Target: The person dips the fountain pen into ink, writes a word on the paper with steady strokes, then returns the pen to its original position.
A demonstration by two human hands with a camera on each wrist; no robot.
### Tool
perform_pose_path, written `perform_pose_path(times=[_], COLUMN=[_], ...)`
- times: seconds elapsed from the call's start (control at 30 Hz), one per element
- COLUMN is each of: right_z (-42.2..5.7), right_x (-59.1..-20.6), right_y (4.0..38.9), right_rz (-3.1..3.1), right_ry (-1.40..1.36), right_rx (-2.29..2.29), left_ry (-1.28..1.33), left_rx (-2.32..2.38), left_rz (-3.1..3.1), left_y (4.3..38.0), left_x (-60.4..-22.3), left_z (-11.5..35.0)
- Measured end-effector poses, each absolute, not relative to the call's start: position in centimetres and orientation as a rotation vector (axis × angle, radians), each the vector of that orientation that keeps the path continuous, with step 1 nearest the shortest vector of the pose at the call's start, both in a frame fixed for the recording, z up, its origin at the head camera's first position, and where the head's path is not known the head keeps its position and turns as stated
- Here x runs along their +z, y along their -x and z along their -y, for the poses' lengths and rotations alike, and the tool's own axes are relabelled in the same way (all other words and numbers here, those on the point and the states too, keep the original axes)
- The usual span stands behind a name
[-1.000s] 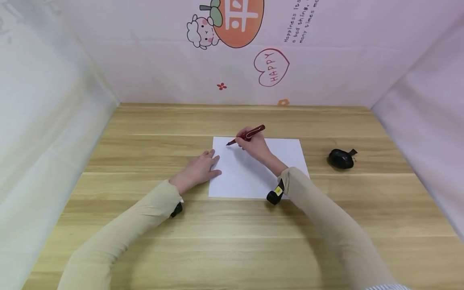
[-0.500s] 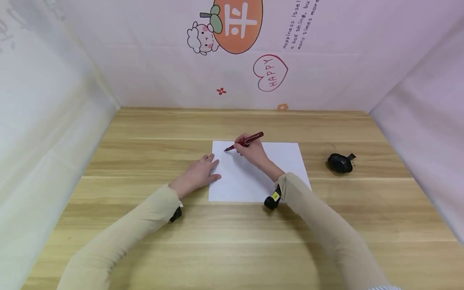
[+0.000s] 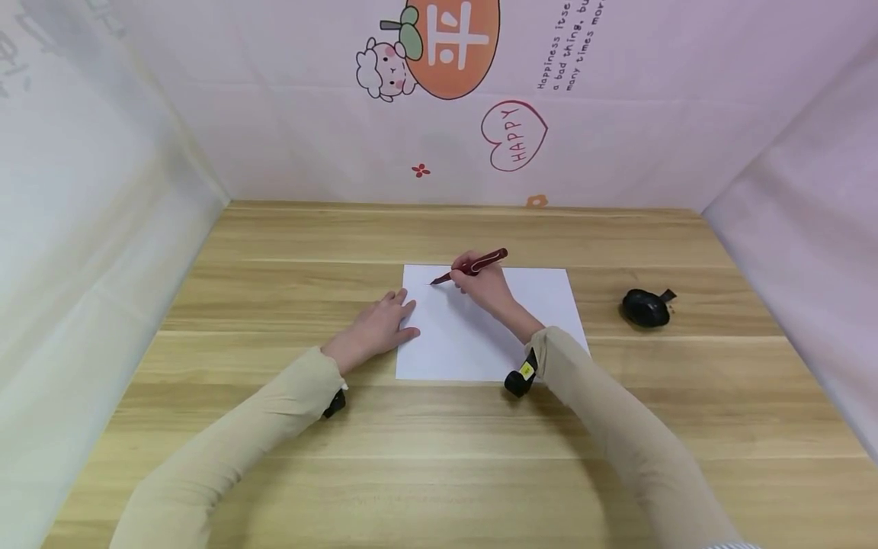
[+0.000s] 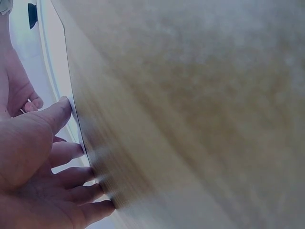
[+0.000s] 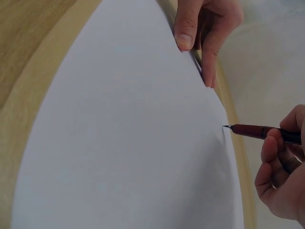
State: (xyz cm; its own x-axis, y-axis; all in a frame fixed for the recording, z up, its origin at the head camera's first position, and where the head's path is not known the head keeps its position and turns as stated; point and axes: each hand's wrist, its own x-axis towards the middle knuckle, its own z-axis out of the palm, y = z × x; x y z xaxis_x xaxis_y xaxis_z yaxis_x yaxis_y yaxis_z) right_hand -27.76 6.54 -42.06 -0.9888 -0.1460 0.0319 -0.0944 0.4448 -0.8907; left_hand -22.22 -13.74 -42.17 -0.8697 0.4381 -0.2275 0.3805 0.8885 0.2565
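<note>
A white sheet of paper (image 3: 473, 343) lies on the wooden table. The right hand (image 3: 485, 284) pinches a dark red fountain pen (image 3: 488, 259) over the paper's upper left part. In the right wrist view the pen's nib (image 5: 228, 127) meets the sheet near its edge. A short faint line shows just left of the nib in the head view. The left hand (image 3: 377, 324) rests at the paper's left edge, fingers spread, with thumb and fingertips on the sheet. The left wrist view shows those fingers (image 4: 71, 176) along the paper's edge.
A glossy black object (image 3: 645, 308) with a small tab sits on the table (image 3: 425, 465) to the right of the paper. A printed white curtain (image 3: 309, 145) closes off the back, and pale curtains hang at both sides. Black wrist cameras (image 3: 519, 381) are strapped below the sleeves.
The right hand with the fountain pen first dips slightly left, then shifts right, and a faint short line appears on the paper. The left hand stays in place at the edge.
</note>
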Motion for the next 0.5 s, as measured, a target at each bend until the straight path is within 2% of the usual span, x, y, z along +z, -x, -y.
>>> perform_pose_path(times=[0.5], right_z=[-7.57], right_x=[-41.97], right_y=[27.81], right_rz=[-2.639], right_ry=[0.147], right_rx=[-1.598], left_ry=[-0.615], left_rx=[0.298], left_rz=[-2.766], left_y=[22.09], left_x=[-41.88], left_z=[13.67])
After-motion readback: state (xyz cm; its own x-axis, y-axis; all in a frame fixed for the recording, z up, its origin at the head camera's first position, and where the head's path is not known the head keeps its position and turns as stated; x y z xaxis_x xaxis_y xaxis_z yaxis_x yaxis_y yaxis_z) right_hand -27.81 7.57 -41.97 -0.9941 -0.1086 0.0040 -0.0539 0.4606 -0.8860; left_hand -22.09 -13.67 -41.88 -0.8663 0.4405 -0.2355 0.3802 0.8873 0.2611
